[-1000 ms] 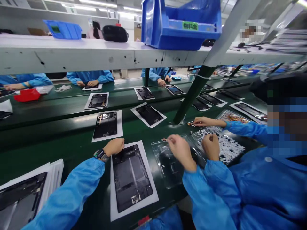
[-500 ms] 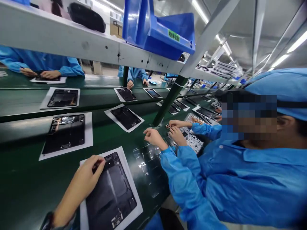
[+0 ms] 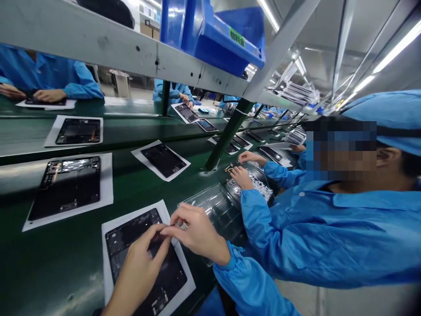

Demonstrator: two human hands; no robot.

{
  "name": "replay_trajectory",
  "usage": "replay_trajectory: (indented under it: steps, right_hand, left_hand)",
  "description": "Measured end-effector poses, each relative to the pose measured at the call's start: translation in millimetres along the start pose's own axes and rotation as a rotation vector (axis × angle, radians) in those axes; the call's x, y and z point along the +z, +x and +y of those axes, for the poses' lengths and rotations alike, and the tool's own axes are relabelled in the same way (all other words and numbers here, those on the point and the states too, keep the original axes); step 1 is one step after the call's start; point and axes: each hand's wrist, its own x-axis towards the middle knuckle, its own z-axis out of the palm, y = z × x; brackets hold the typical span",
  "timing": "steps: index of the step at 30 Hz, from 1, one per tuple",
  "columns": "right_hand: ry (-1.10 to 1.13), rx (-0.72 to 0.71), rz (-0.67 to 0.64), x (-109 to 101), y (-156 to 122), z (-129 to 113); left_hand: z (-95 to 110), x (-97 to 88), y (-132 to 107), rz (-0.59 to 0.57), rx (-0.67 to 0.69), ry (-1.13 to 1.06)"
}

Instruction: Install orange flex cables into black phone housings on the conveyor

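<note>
A dark open tablet housing (image 3: 130, 235) lies on a white sheet (image 3: 105, 267) on the green belt, right in front of me. My left hand (image 3: 138, 270) rests on it with its fingers stretched forward. My right hand (image 3: 197, 232), in a blue sleeve, is over the housing's upper right corner with thumb and forefinger pinched together. Its fingertips touch those of my left hand. What the pinch holds is too small to make out. A clear plastic tray (image 3: 213, 204) sits just right of the housing.
A co-worker in blue sits close on my right, with hands (image 3: 241, 177) over a tray of small white parts (image 3: 261, 188). More housings on sheets (image 3: 66, 186) (image 3: 163, 160) lie on the belt. A slanted green post (image 3: 226, 136) and a shelf with a blue bin (image 3: 213, 35) are overhead.
My right hand has come back from the clear tray to the housing's corner and met my left hand. The view has turned further right and down.
</note>
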Motion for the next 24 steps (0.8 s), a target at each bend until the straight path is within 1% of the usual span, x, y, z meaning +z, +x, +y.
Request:
replay_trajectory:
  steps: [2, 4, 6, 8, 10, 13, 15, 17, 19, 21, 24]
  right_hand:
    - [-0.068, -0.025, -0.035, 2.1, 4.6, 1.8]
    - [-0.043, -0.037, -0.121, 4.2, 9.2, 1.4]
    - [0.055, -0.040, -0.193, 8.2, 15.2, 1.2]
    - [0.160, -0.023, -0.217, 14.3, 23.0, 3.7]
    - [0.257, 0.036, -0.210, 20.9, 31.4, 9.3]
    - [0.372, 0.170, -0.223, 27.5, 40.3, 19.9]
    - [0.407, 0.215, -0.258, 27.9, 42.2, 25.3]
    - [0.419, 0.227, -0.297, 26.1, 41.7, 28.5]
    - [0.401, 0.235, -0.305, 24.4, 40.6, 30.4]
    - [0.368, 0.251, -0.290, 25.1, 40.4, 32.5]
    - [0.344, 0.276, -0.259, 30.9, 42.3, 38.3]
  left_hand:
    - [-7.5, -4.3, 2.1, 0.048, 0.036, 0.011]
    - [-11.2, -7.5, 4.0, 0.071, 0.057, 0.003]
    - [-11.5, -8.6, 5.3, 0.019, 0.027, -0.033]
    - [-11.8, -7.8, 5.4, -0.034, -0.029, -0.066]
    - [-15.1, -5.7, 4.2, -0.016, -0.046, -0.069]
    - [-27.3, -3.3, 0.3, 0.061, -0.006, -0.026]
    - [-38.2, -2.8, -3.8, 0.096, 0.029, 0.044]
    - [-48.9, -2.5, -8.9, 0.124, 0.075, 0.139]
    - [-58.2, -1.8, -14.3, 0.147, 0.145, 0.236]
    - [-65.4, -1.0, -19.0, 0.179, 0.243, 0.314]
    - [-72.3, -2.7, -23.8, 0.236, 0.435, 0.421]
